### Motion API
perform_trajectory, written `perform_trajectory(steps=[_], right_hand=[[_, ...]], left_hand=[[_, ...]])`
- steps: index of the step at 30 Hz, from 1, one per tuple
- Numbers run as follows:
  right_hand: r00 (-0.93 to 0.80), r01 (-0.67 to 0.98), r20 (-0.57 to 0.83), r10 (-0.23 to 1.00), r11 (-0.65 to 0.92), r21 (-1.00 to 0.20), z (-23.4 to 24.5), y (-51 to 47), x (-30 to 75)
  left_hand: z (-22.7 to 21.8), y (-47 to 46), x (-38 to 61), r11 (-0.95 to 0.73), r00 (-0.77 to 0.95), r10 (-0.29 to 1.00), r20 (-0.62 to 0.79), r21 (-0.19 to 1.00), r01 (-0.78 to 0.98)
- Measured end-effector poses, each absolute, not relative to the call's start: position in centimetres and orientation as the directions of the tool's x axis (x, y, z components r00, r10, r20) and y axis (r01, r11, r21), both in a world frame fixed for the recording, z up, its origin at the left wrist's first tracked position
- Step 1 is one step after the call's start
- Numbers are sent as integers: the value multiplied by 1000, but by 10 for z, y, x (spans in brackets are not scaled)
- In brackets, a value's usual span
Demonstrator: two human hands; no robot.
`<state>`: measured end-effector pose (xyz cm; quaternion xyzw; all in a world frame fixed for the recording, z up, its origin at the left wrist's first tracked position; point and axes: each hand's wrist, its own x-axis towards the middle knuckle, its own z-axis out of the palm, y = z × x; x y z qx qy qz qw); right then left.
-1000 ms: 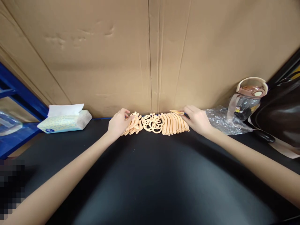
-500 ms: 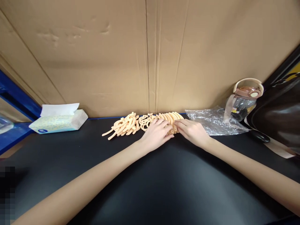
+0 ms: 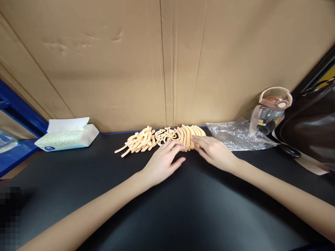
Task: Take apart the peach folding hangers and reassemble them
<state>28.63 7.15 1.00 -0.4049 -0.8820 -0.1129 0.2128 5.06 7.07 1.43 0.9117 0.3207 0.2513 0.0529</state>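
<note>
Taking the clock from mid-table, 12 at the cardboard (image 3: 117, 69). Curved strips (image 3: 187, 134) are lying side by side on the table (image 3: 167, 209) between 12 and 1; both hands are masking their near ends, so I'm not getting a count. Ring-like pieces (image 3: 167, 134) are tangling at 12, near edge hiding behind the left hand (image 3: 163, 158). A loose pile (image 3: 141, 141) is sitting at 11, overlapping too much for picking out single shapes.

Left grip is standing apart, thumb spread from fingers, nothing showing between; whether its fingertips are touching the strips, I'm not making out. Right hand (image 3: 214, 151) is resting at 1, fingertips overlapping the row's right near side; not seeing whether that grip is pinching one.

Forearms are running out of view at 8 and just past 3. Tissue pack (image 3: 65, 137) is lying at 10. Clear plastic bag (image 3: 235, 134) is spreading at 2, glare blurring it. Bottle (image 3: 272, 113) is standing behind it, base partly hiding.
</note>
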Motion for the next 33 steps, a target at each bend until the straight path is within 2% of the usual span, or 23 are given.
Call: perform_trajectory(steps=[3,6,9,15,24,29,33], right_hand=[[-656,698,370,658,715,-37,14,39,271],[-733,635,254,631,768,-78,13,14,252],[-748,625,202,633,773,-107,5,9,239],[-716,628,210,665,746,-221,-9,20,238],[-735,626,190,650,760,-177,-9,20,246],[-743,626,173,647,763,-165,-9,22,248],[-701,653,218,679,734,-188,-15,26,242]], left_hand=[[11,40,24,-752,679,660,322,272,601],[4,18,1,-707,665,707,242,222,671],[-1,9,-12,-675,650,737,183,190,713],[0,9,-12,-681,675,731,103,190,708],[5,7,-22,-708,707,706,46,102,699],[0,5,-11,-671,670,739,71,164,723],[-7,9,5,-617,611,786,91,173,768]])
